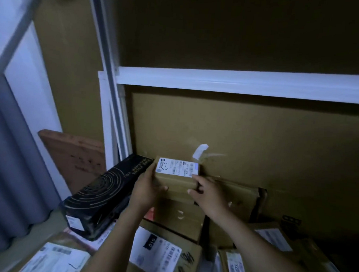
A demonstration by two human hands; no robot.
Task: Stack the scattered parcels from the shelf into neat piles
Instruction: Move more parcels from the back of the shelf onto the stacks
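In the head view, a small brown parcel (177,182) is held between both hands above the heap on the shelf, near its left end and just in front of a large cardboard sheet (247,139) that stands along the back. The left hand (148,189) is curled round the parcel's left side, with the thumb laid across its near face. The right hand (210,192) grips the right side, the forefinger stretched to the corner of the label and the thumb pressed on the near face. A white shipping label (177,167) covers the parcel's top; barcodes and a handwritten mark that looks like "3-3" can be made out, while the small print is too blurred to be read. Directly beneath, a plain brown box (180,218) is seen. To the left, touching the left hand's side of the heap, a long black box (100,198) with gold concentric arcs and a line of gold lettering, not legible, lies slantwise; a small white sticker is fixed to its near end. Nearer the front edge a carton with a white label (156,249) bears black letters that seem to read "OTO". Further labelled parcels (235,263) lie at the right, their print unreadable. A white shelf rail (239,83) runs across above, and a reddish board (73,157) leans at the left.
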